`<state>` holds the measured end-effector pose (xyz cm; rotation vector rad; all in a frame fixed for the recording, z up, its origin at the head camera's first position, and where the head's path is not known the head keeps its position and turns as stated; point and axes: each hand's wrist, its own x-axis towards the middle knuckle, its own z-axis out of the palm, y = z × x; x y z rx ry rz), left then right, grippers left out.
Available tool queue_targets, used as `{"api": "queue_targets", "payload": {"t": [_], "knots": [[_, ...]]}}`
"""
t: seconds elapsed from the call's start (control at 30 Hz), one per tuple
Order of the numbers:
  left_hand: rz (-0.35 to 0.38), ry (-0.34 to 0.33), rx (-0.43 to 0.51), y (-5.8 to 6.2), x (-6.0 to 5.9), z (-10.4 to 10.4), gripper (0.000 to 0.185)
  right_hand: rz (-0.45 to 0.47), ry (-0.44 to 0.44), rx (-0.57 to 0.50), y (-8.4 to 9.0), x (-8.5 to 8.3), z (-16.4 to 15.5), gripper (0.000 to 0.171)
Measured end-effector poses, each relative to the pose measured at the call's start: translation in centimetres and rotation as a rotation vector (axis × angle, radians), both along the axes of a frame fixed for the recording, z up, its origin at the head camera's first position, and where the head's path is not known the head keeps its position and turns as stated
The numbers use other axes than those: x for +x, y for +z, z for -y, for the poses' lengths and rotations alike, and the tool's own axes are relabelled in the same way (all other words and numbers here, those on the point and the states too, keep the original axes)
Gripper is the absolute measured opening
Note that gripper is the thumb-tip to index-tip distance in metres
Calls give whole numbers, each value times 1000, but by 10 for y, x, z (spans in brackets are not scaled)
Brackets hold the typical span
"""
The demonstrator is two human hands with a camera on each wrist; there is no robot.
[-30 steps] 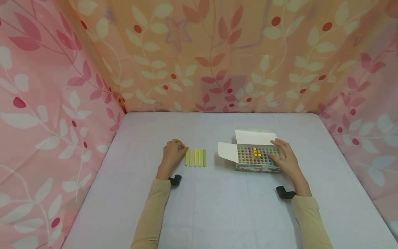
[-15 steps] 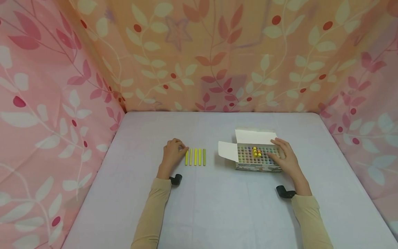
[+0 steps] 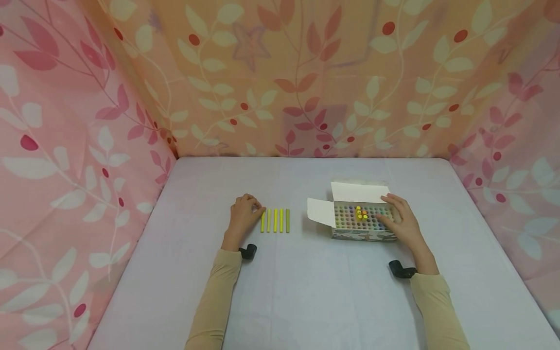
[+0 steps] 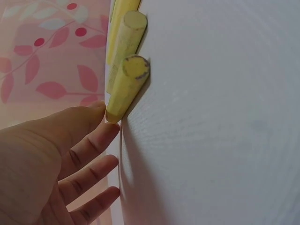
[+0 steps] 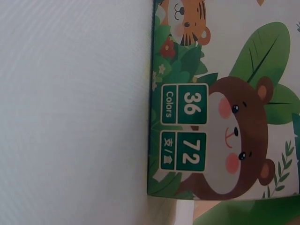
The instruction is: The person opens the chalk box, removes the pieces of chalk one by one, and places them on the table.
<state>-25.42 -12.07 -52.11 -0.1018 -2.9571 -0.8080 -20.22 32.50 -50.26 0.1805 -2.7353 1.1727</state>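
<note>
Yellow sticks (image 3: 275, 220) touch the left hand (image 3: 243, 216); right hand (image 3: 400, 221) rests on box (image 3: 363, 228).

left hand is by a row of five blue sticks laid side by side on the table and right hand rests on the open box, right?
Not quite: the sticks are yellow, not blue. The head view shows five yellow chalk-like sticks lying side by side on the pale table, with the left hand at the row's left end. The right hand does rest on the open cardboard box of coloured sticks.
</note>
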Motion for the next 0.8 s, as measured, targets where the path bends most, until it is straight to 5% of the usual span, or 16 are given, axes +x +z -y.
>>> {"api": "queue_targets", "payload": {"t": [0.33, 0.8], "knots": [[3, 4, 61, 0, 2, -1, 24, -6, -3, 4, 0, 0, 0, 56], [-125, -38, 157, 17, 3, -20, 18, 5, -18, 4, -4, -3, -3, 58]]}}
